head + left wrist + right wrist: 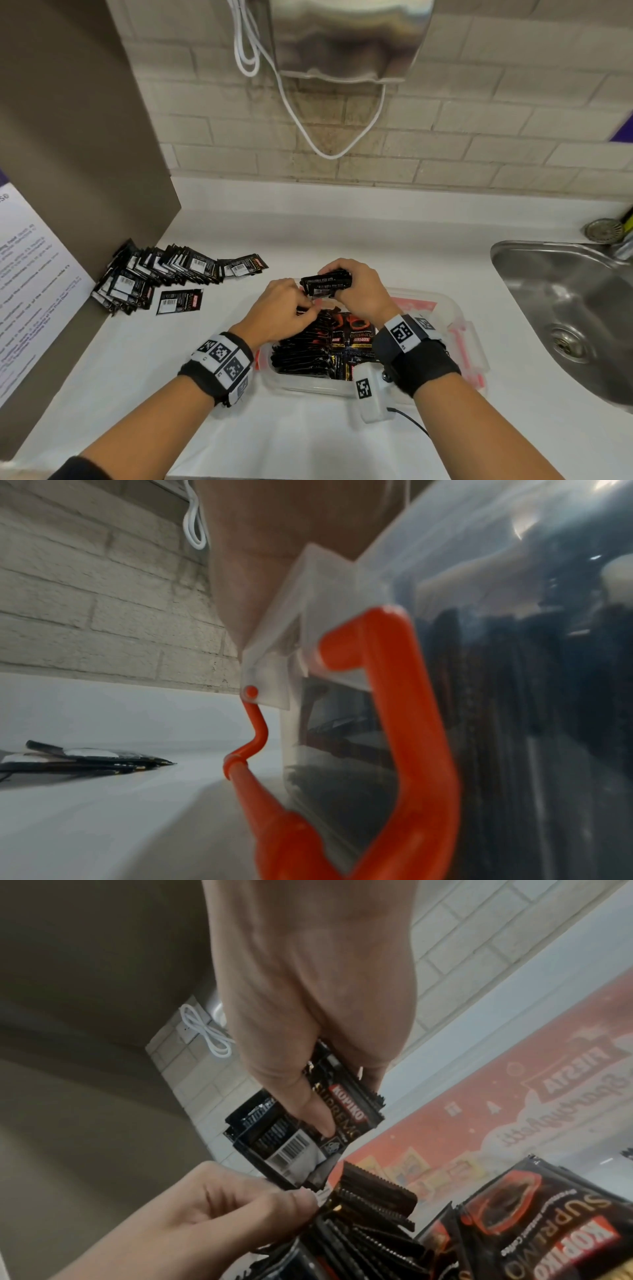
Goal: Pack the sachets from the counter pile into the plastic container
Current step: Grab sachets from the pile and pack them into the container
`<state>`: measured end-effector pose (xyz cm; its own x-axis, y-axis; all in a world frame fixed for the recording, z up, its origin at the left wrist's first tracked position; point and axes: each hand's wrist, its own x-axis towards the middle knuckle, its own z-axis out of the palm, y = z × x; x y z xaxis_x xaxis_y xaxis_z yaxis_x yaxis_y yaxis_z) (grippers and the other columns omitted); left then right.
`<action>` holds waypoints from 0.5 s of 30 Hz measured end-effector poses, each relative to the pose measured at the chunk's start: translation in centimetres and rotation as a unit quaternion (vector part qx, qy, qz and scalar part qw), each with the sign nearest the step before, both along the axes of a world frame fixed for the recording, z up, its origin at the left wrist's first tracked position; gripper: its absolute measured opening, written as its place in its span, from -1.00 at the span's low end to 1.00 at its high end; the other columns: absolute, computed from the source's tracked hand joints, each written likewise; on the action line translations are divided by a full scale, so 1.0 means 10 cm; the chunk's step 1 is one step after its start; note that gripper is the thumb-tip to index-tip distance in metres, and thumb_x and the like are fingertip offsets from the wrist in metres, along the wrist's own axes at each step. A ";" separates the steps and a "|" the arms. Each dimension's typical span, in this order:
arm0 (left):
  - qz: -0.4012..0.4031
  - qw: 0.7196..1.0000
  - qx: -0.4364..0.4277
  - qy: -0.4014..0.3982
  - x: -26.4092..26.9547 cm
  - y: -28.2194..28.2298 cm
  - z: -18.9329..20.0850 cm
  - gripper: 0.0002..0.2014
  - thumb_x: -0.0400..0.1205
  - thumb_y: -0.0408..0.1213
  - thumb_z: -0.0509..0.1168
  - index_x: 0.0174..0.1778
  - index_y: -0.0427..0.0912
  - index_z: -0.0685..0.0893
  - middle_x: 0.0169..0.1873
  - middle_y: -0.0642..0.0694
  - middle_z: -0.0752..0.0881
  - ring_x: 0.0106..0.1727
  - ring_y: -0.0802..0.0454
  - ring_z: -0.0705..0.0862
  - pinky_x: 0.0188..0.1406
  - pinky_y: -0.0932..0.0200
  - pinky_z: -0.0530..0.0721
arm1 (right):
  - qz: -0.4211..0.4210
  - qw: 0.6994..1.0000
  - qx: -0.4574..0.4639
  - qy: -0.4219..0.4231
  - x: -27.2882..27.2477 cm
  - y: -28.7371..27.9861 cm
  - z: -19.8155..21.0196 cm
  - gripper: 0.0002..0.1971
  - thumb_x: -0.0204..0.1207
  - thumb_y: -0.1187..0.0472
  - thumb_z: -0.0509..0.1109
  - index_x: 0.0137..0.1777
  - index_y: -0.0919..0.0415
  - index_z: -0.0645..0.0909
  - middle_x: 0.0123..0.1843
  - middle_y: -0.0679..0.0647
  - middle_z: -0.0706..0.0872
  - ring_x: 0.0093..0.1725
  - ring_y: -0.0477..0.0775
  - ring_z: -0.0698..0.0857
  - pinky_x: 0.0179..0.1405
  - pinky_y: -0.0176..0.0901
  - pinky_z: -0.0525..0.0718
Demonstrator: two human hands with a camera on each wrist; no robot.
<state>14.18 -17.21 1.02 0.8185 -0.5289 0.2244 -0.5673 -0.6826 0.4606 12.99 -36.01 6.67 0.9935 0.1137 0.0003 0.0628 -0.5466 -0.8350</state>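
Observation:
A clear plastic container (459, 318) with orange handles (394, 723) sits on the white counter, mostly filled with black sachets (308, 349) standing on edge. My right hand (337, 284) hovers over its far end and grips a small stack of sachets (308, 1129), thumb across the front. My left hand (305, 308) is just beside it, fingers curled, pinching the top edges of the packed sachets (369, 1199). The counter pile of sachets (164, 274) leans against the brown panel at the left, with one loose sachet (180, 301) in front.
A steel sink (565, 308) is set into the counter at the right. A brown side panel (85, 137) with a printed notice (27, 291) walls the left. A metal wall unit (346, 37) and a looped white cable (325, 150) hang above.

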 end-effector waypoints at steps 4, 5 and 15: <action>0.021 1.000 0.003 0.011 0.00 0.02 -0.01 -0.75 0.69 -0.03 0.32 -0.04 0.02 0.90 -0.35 0.05 0.62 -0.07 0.04 0.50 -0.09 0.06 0.46 | 0.008 0.999 -0.037 -0.011 0.02 0.01 0.00 -0.55 0.36 0.62 0.38 0.13 0.15 0.72 0.08 0.03 0.74 0.10 0.04 0.69 0.06 -0.24 0.65; 0.025 1.000 0.002 0.018 0.01 0.02 -0.01 -0.76 0.68 -0.03 0.33 -0.04 0.02 0.90 -0.34 0.03 0.63 -0.06 0.04 0.51 -0.08 0.04 0.51 | 0.010 0.999 -0.046 -0.007 0.02 0.01 -0.01 -0.57 0.38 0.60 0.40 0.13 0.15 0.71 0.07 0.01 0.72 0.10 0.04 0.69 0.07 -0.23 0.65; 0.082 0.992 -0.024 0.091 0.03 0.04 0.02 -0.77 0.57 0.02 0.51 -0.29 -0.03 0.86 -0.17 0.02 0.61 -0.17 0.23 0.61 -0.12 0.34 0.51 | 0.032 0.990 -0.134 0.030 0.07 0.01 -0.03 -0.58 0.43 0.52 0.45 0.24 0.15 0.67 0.13 0.08 0.72 0.06 0.05 0.68 -0.01 -0.21 0.64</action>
<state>14.45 -16.82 1.21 0.9219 -0.3778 0.0858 -0.3547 -0.7338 0.5794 13.68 -35.94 6.35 0.9817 0.1637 -0.0976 0.0582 -0.7452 -0.6643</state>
